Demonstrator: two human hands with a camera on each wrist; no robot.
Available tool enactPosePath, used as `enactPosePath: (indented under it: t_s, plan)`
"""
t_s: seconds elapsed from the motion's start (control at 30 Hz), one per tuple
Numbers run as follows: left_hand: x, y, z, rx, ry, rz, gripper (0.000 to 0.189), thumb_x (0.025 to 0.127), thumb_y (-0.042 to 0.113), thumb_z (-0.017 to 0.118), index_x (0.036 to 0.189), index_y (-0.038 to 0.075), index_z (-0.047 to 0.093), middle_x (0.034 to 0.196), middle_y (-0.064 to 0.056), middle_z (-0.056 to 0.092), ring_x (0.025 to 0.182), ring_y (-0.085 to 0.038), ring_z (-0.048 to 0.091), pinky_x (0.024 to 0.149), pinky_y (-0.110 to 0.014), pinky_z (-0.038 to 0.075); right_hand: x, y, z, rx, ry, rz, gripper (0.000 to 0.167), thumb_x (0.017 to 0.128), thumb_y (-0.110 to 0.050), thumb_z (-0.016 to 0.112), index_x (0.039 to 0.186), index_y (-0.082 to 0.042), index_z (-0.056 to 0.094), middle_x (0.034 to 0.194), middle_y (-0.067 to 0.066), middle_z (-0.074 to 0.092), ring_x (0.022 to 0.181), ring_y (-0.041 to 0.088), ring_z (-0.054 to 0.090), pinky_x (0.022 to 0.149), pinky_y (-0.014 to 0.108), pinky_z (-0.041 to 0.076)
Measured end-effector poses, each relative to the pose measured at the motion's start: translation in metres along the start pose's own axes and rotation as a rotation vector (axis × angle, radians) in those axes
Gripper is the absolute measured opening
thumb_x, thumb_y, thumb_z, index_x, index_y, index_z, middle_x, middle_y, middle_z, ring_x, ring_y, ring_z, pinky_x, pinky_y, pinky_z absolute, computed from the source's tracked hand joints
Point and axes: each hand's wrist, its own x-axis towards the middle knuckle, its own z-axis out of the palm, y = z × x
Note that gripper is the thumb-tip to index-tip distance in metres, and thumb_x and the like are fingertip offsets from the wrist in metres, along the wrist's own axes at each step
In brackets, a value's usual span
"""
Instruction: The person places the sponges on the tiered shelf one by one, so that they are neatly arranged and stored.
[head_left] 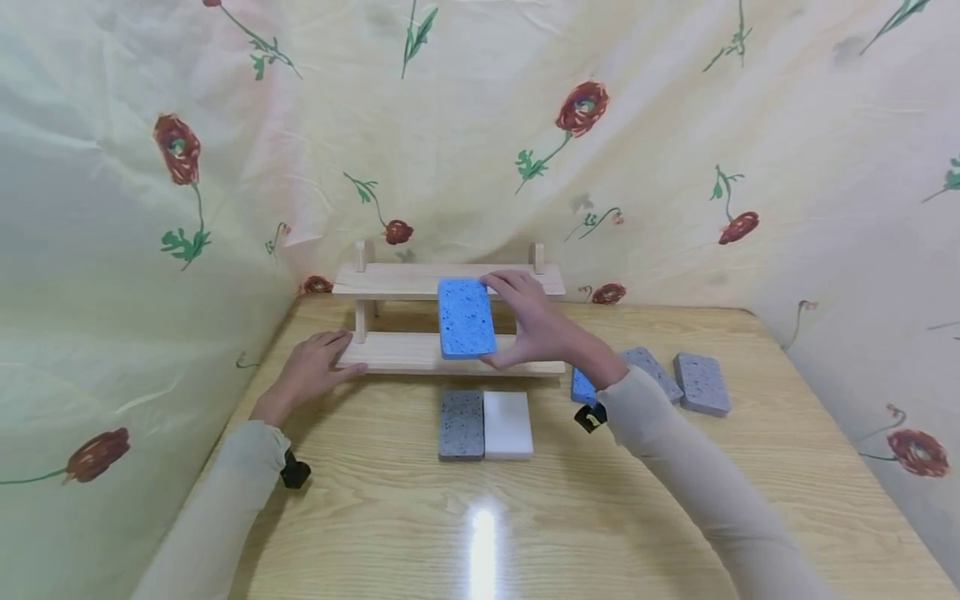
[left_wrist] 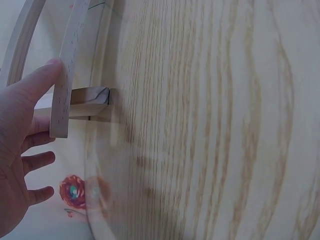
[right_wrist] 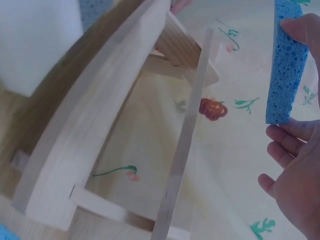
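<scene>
My right hand point(head_left: 536, 321) grips a blue sponge point(head_left: 467, 318) between thumb and fingers, at its top and bottom right corners. The sponge is raised in front of a two-tier wooden shelf point(head_left: 397, 354), overlapping both tiers in the head view. At the shelf's left end, my left hand point(head_left: 311, 367) holds the lower board, thumb along its front edge. In the left wrist view, that thumb point(left_wrist: 42, 80) lies against the board point(left_wrist: 70, 75) while the other fingers spread behind and beside it. The right wrist view has the blue sponge point(right_wrist: 289, 65) edge-on between thumb and fingertips.
A dark grey sponge point(head_left: 461, 425) and a white sponge point(head_left: 508, 425) lie side by side before the shelf. To the right are another blue sponge point(head_left: 582, 387), partly hidden by the right arm, and two grey sponges point(head_left: 651, 371). Flower-patterned cloth point(head_left: 450, 167) hangs behind the wooden table point(head_left: 375, 517).
</scene>
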Motion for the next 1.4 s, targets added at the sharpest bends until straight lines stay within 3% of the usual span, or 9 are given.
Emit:
enactPosePath:
  t_s: [0.37,0.67,0.9,1.17,1.4]
  plan:
    - [0.003,-0.001,-0.002,0.031,0.006,0.011,0.081,0.096,0.053,0.065,0.150,-0.003,0.045,0.156,-0.024,0.045,0.143,-0.049,0.040,0.117,-0.066,0.032,0.039,-0.005,0.003,0.010,0.018,0.047,0.111,0.064,-0.048,0.090,0.152,-0.006,0.038,0.149,0.014,0.046,0.135,0.032,0.038,0.111,0.055,0.033]
    - [0.009,-0.001,-0.006,0.045,0.005,0.025,0.079,0.094,0.054,0.067,0.147,-0.003,0.050,0.153,-0.023,0.050,0.141,-0.047,0.044,0.116,-0.064,0.035,0.069,-0.006,0.008,0.009,-0.001,0.113,0.110,0.066,-0.052,0.089,0.154,-0.012,0.036,0.154,0.007,0.043,0.142,0.025,0.035,0.119,0.051,0.032]
    - [0.008,-0.003,-0.004,0.045,0.009,0.025,0.079,0.094,0.055,0.067,0.145,-0.004,0.052,0.151,-0.025,0.051,0.139,-0.048,0.046,0.115,-0.063,0.037,0.091,-0.007,0.016,-0.009,-0.025,0.127,0.110,0.066,-0.052,0.088,0.154,-0.010,0.036,0.154,0.008,0.044,0.141,0.026,0.037,0.117,0.049,0.035]
    - [0.008,-0.004,-0.004,0.039,0.021,0.020,0.078,0.092,0.055,0.069,0.143,-0.002,0.055,0.150,-0.024,0.053,0.138,-0.047,0.047,0.115,-0.063,0.037,0.117,-0.006,0.021,-0.039,0.013,0.124,0.109,0.065,-0.049,0.089,0.152,-0.006,0.040,0.150,0.013,0.047,0.139,0.030,0.039,0.116,0.049,0.034]
    - [0.008,-0.003,-0.004,0.037,0.017,0.013,0.077,0.093,0.054,0.068,0.144,-0.002,0.055,0.150,-0.024,0.052,0.139,-0.048,0.046,0.117,-0.063,0.036,0.132,-0.002,0.030,0.008,0.007,0.146,0.107,0.065,-0.045,0.091,0.151,-0.005,0.041,0.149,0.013,0.048,0.139,0.029,0.040,0.119,0.049,0.031]
